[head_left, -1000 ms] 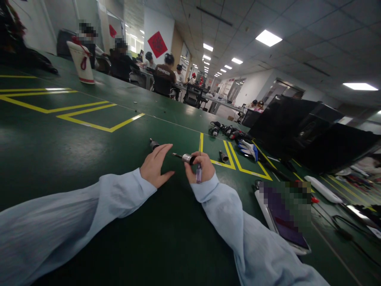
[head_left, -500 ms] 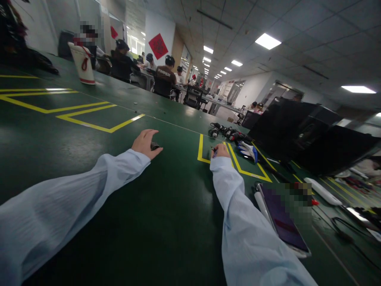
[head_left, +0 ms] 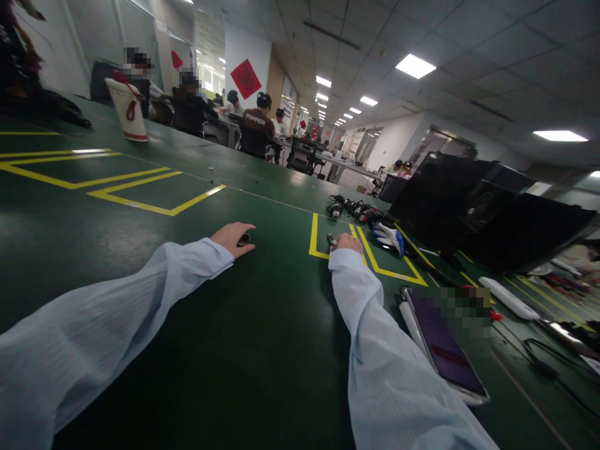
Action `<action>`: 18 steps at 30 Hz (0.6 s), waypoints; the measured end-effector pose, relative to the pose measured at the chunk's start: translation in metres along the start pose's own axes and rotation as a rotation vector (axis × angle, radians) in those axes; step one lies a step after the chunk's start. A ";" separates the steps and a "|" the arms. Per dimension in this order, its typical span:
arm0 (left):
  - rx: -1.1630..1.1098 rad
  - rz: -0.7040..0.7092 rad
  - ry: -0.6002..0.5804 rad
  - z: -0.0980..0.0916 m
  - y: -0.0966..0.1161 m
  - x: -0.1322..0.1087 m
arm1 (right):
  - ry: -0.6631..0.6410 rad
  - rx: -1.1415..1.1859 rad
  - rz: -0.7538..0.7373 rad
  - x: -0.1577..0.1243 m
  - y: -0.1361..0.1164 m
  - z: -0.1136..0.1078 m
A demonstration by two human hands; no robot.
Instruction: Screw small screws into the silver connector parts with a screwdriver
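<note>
My left hand [head_left: 232, 239] is low over the green table [head_left: 262, 350], thumb and forefinger apart. A small dark round object [head_left: 244, 240] with a shiny rim shows between them; I cannot tell if the fingers press on it. Within a yellow tape outline [head_left: 313, 234] is my right hand [head_left: 349, 244], its fingers curled closed. A small grey metallic piece [head_left: 332, 239] sticks out at its left side, and the rest is hidden by the hand. What kind of thing it is I cannot make out.
Black cables with metal parts [head_left: 335, 210] and a white-and-blue glove [head_left: 389, 237] lie beyond my right hand. A phone [head_left: 440, 344] rests beside my right sleeve. Black monitors [head_left: 487, 206] stand at right, a paper cup [head_left: 127, 112] at far left. Several people sit farther back.
My left hand has come down, its forefinger nearer the thumb. At my right hand the metallic piece shows more plainly. The view has shifted slightly.
</note>
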State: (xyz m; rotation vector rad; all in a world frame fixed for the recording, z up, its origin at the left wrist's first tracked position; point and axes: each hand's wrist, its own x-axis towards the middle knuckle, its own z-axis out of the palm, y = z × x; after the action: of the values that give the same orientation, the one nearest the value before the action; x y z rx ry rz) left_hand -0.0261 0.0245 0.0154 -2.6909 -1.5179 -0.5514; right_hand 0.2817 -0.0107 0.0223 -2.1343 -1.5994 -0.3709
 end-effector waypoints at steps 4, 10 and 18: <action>0.053 0.046 -0.019 -0.006 -0.002 -0.002 | 0.078 0.118 -0.033 -0.010 -0.006 -0.016; 0.131 0.068 -0.027 -0.022 0.016 -0.013 | 0.146 0.438 -0.176 -0.047 -0.045 -0.032; -0.266 0.107 0.005 -0.025 0.060 -0.046 | -0.042 1.380 -0.422 -0.140 -0.091 -0.065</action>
State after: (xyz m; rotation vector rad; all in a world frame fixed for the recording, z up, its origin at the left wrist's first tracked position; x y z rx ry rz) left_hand -0.0056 -0.0499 0.0348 -2.9391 -1.3780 -0.8067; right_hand 0.1569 -0.1395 0.0304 -0.7599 -1.5491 0.5444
